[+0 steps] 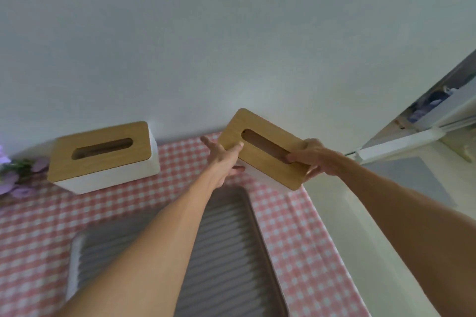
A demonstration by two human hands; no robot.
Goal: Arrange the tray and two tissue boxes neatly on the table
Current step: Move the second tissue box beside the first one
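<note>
Two white tissue boxes with wooden slotted lids are in view. The left tissue box (pixel 103 156) stands on the pink checked tablecloth (pixel 288 229) near the wall. The right tissue box (pixel 260 147) is turned at an angle at the table's far right corner, gripped by both hands. My left hand (pixel 221 159) clasps its left end, thumb on the lid. My right hand (pixel 314 159) holds its near right end with a finger in the slot. Whether this box touches the table is hidden. A grey ribbed tray (pixel 231 252) lies close below my arms.
Purple artificial flowers (pixel 15 175) lie at the far left edge. A pale wall rises right behind the table. The table's right edge (pixel 329 226) drops to a cream floor, with a white door frame (pixel 401 141) further right.
</note>
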